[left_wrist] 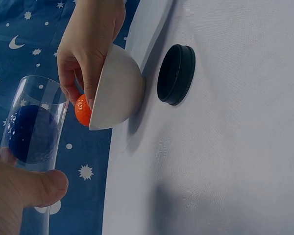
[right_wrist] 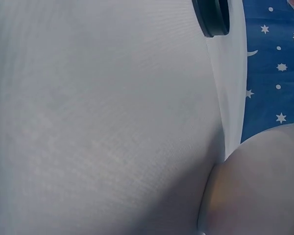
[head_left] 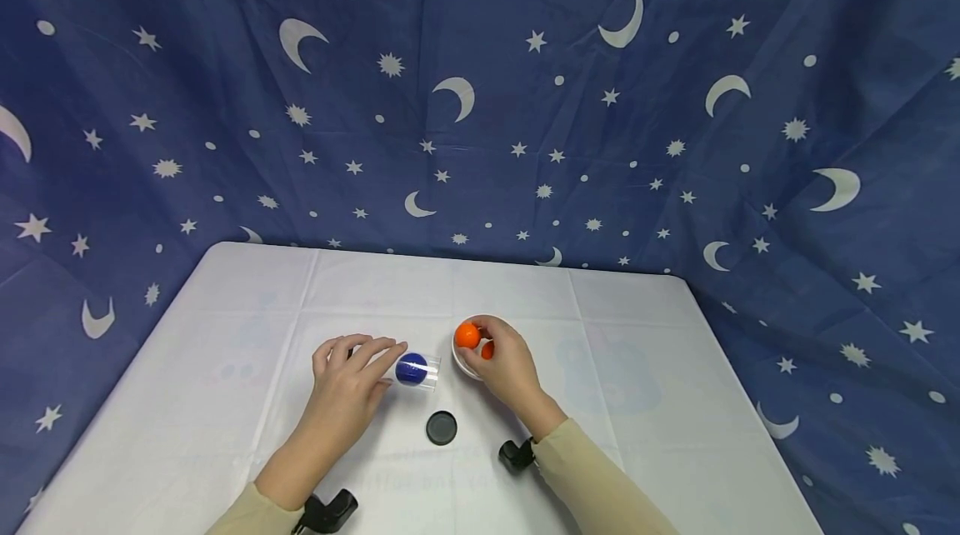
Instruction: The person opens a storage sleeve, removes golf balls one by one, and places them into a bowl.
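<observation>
My left hand (head_left: 343, 393) grips a clear plastic tube (head_left: 431, 372) lying roughly sideways, its open end toward the bowl. Inside the tube sits a dark blue ball (head_left: 411, 369). In the left wrist view the thumb (left_wrist: 41, 188) lies along the tube's wall. Over the white bowl (left_wrist: 118, 93), my right hand (head_left: 506, 364) pinches an orange ball (head_left: 468, 335) between thumb and fingertips at the rim. A second patch of orange (head_left: 487, 349) shows between the thumb and fingers, mostly covered by the hand. The right wrist view shows only the bowl's outside (right_wrist: 259, 181).
A round dark lid (head_left: 442, 427) lies on the white-covered table (head_left: 390, 485) in front of the tube and bowl. Behind the table hangs a blue cloth (head_left: 495, 43) with moons and stars. Each wrist carries a small black camera (head_left: 330, 512).
</observation>
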`<state>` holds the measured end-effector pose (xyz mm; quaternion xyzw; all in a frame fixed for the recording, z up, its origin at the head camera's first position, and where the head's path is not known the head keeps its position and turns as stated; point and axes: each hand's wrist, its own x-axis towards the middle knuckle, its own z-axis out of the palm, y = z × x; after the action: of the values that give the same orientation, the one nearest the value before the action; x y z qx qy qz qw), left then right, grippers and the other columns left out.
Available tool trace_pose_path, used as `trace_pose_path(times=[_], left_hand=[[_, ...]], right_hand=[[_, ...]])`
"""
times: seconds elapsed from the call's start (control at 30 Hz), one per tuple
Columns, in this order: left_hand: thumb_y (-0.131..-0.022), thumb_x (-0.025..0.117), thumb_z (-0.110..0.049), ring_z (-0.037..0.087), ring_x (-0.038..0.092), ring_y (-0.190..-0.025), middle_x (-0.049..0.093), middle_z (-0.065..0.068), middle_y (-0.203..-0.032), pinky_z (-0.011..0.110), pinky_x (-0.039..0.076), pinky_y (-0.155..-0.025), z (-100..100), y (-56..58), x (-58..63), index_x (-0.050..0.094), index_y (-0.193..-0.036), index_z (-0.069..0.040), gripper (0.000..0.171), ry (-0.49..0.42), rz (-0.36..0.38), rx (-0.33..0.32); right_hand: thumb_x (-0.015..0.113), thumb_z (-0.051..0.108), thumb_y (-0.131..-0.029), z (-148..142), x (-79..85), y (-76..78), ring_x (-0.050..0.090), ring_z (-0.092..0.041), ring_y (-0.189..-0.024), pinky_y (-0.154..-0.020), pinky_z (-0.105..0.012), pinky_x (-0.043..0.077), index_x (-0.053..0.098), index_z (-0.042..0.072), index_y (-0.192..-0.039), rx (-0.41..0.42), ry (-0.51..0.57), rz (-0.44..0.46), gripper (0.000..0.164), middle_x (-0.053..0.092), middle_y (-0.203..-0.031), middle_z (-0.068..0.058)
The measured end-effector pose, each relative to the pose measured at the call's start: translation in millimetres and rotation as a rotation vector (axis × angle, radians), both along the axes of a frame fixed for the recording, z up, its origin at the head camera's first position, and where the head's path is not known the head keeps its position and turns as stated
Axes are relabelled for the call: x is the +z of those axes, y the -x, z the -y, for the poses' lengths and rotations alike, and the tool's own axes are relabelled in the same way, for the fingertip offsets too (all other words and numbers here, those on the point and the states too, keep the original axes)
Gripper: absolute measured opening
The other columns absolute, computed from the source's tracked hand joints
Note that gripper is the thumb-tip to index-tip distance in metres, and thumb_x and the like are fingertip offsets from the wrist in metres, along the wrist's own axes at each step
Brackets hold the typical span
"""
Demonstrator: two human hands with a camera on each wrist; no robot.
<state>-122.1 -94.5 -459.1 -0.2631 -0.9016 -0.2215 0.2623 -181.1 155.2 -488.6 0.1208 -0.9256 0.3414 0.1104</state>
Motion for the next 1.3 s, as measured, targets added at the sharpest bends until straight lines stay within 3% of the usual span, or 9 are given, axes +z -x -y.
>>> trace_pose_path(times=[0.2,0.4,0.8,1.03,1.3], left_hand=[[-0.065,0.076,-0.01,0.024,0.041,-0.108,0.054,-0.004,-0.116,0.051,0.019,-0.092,-1,0.4,0.4,0.059,-0.118,-0.021,0.057,-0.002,-0.009,-0.005],[-0.064,0.076,-0.011,0.025,0.041,-0.108,0.054,-0.004,-0.116,0.051,0.019,-0.092,0,1.9,-1.1,0.059,-0.118,-0.021,0.058,-0.001,-0.018,-0.003],[-0.063,0.077,-0.009,0.026,0.042,-0.107,0.055,-0.003,-0.114,0.052,0.02,-0.09,0,3.0,1.8,0.059,-0.117,-0.02,0.058,-0.012,-0.039,-0.01],[-0.064,0.077,-0.009,0.026,0.042,-0.107,0.055,-0.003,-0.115,0.052,0.02,-0.091,0,1.5,2.9,0.059,-0.117,-0.021,0.058,-0.003,-0.02,-0.006],[-0.066,0.076,-0.011,0.025,0.041,-0.108,0.054,-0.003,-0.116,0.052,0.02,-0.091,1,1.0,1.3,0.058,-0.119,-0.021,0.057,0.004,0.001,-0.003]], right_hand=[[0.07,0.031,-0.075,-2,3.5,-2.9,0.052,-0.014,-0.086,-0.072,-0.027,0.044,0.057,0.021,-0.112,-0.018,-0.035,-0.018,0.041,0.058,-0.097,0.007],[0.068,0.033,-0.076,-4,18.3,-13.6,0.051,-0.018,-0.092,-0.073,-0.03,0.044,0.059,0.02,-0.112,-0.047,-0.001,-0.046,0.04,0.06,-0.098,0.007],[0.07,0.038,-0.074,-8,31.0,-28.8,0.053,-0.014,-0.092,-0.082,-0.032,0.041,0.06,0.022,-0.109,0.051,0.026,-0.147,0.04,0.061,-0.099,0.008],[0.07,0.039,-0.074,-7,33.6,-39.3,0.051,-0.003,-0.099,-0.087,-0.025,0.042,0.059,0.024,-0.105,0.089,0.075,-0.138,0.036,0.058,-0.104,0.01],[0.064,0.047,-0.076,-5,33.0,-51.2,0.053,-0.004,-0.099,-0.084,-0.028,0.045,0.056,0.026,-0.113,0.13,0.081,-0.142,0.043,0.059,-0.106,0.008]])
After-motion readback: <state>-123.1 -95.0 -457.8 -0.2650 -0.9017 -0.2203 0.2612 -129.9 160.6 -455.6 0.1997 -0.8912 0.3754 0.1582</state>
